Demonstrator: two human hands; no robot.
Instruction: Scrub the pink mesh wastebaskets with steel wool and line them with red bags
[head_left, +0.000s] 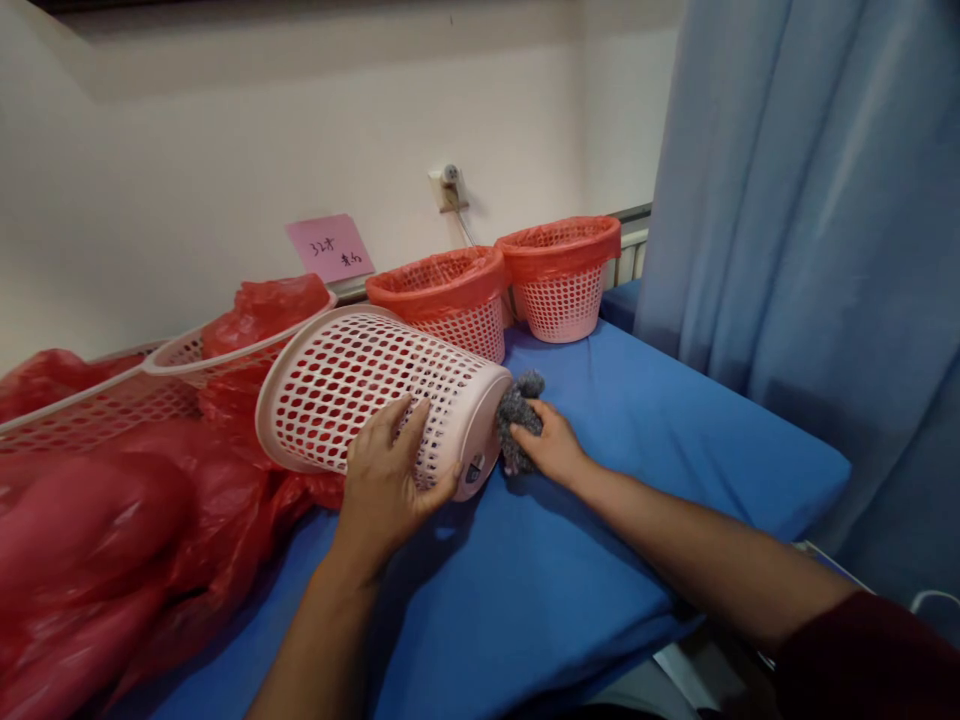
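Observation:
A pink mesh basket [352, 385] lies on its side on the blue mattress [637, 440], its open mouth to the left and its base to the right. My left hand [390, 480] grips its wall near the base, fingers spread over the mesh. My right hand [551, 445] is closed on a grey fuzzy cloth [516, 412] pressed against the basket's base.
Two upright pink baskets lined with red bags [450, 300] [562, 265] stand at the back by the wall. A larger basket with crumpled red plastic bags [105, 500] fills the left. A blue curtain [810, 250] hangs at the right; the mattress edge runs below it.

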